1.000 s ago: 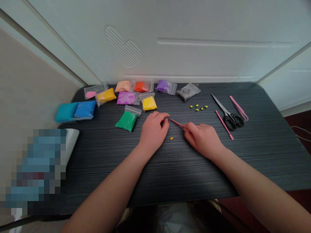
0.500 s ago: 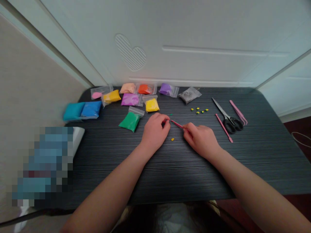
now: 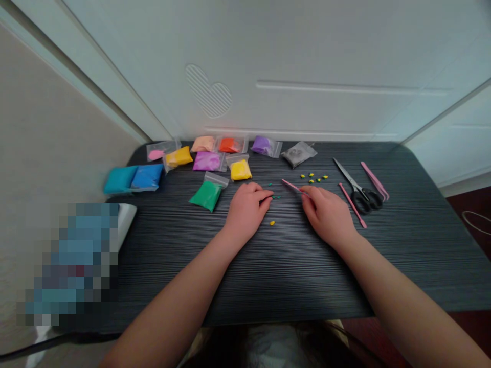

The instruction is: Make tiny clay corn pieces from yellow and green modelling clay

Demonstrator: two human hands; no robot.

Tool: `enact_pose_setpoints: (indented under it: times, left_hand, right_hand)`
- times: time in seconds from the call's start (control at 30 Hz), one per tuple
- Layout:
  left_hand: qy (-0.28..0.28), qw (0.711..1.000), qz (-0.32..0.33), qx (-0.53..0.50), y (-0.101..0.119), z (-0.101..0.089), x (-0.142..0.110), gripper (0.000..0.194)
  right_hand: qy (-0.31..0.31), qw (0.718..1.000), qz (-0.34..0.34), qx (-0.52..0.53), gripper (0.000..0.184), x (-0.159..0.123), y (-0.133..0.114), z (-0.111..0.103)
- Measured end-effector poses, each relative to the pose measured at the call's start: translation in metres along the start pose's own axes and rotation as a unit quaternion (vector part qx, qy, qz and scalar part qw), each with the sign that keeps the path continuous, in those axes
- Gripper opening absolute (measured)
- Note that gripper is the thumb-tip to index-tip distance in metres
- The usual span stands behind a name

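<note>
My left hand [image 3: 246,208] rests on the dark table [image 3: 268,266], fingers curled, fingertips pressed by tiny green clay bits [image 3: 276,197]. My right hand [image 3: 327,213] pinches a thin pink modelling stick [image 3: 291,186] that points up and to the left. A small yellow clay piece [image 3: 272,223] lies between the hands. A cluster of several tiny yellow-and-green clay pieces [image 3: 314,178] sits just beyond my right hand.
Bags of coloured clay lie at the back left: green [image 3: 207,194], yellow [image 3: 240,169], magenta [image 3: 207,161], purple [image 3: 263,145], orange [image 3: 228,145], blue [image 3: 132,179]. Black scissors [image 3: 356,186], a second pink stick [image 3: 352,205] and pink tweezers [image 3: 375,180] lie at right. A white wall stands behind.
My right hand has drawn the pink stick away to the right from my left fingertips. The left fingers have lowered flatter onto the table beside the green bits.
</note>
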State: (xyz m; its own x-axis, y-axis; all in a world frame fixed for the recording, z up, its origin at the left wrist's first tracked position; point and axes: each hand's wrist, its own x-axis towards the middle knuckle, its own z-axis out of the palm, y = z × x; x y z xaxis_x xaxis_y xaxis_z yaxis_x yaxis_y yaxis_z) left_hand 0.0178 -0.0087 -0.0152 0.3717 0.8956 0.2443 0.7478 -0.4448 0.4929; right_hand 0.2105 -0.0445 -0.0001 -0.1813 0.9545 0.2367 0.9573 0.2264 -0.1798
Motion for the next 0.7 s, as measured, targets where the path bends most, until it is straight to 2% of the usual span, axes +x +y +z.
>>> enact_pose_setpoints:
  times: [0.17,0.7]
  left_hand:
    - [-0.001,1.0,0.007,0.004,0.0014,0.0001,0.0005,0.02]
    - [0.008,1.0,0.015,-0.015,0.002,0.0006,0.0014,0.019]
  right_hand:
    - [-0.011,1.0,0.004,-0.011,0.029,0.0009,-0.0004,0.0016]
    - [0.026,0.999,0.011,0.039,0.028,-0.0013,0.0009,0.0038]
